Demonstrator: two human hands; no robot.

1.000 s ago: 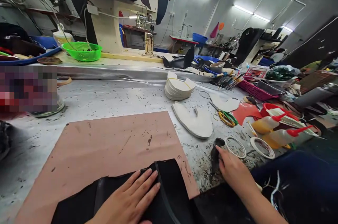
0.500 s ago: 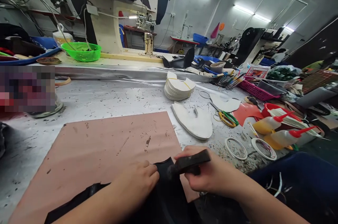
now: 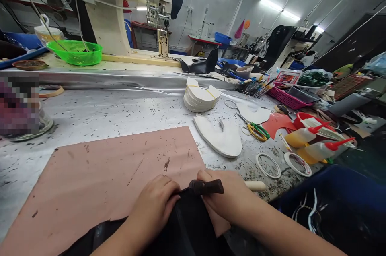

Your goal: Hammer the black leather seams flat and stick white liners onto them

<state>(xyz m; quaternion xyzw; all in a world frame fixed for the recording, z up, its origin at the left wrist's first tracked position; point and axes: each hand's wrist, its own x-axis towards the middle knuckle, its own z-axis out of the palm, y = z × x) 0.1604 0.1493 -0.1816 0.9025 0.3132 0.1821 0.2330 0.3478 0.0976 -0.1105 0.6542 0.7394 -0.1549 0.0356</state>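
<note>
My right hand (image 3: 229,193) is wrapped round a hammer with a dark head (image 3: 208,186) and a pale wooden handle (image 3: 255,186). The head is at the far edge of a piece of black, leather-like material (image 3: 189,228); whether it touches is hard to tell. On the left of that edge, my left hand (image 3: 157,197) pinches the material between thumb and fingers. The black piece lies over a pinkish board (image 3: 120,167), and its near part runs out of the picture at the bottom.
Beyond the board are white U-shaped pieces (image 3: 221,143) and a banded stack of them (image 3: 200,97). To the right are scissors (image 3: 256,131), tape rolls (image 3: 268,166) and red-tipped bottles (image 3: 316,151). A sewing machine (image 3: 105,26) and a green bowl (image 3: 81,54) stand at the back.
The hammer head, tilted up and blurred before, now lies lower and more level at the edge of the material. My left hand has shifted slightly. The camera view has swung a little right.
</note>
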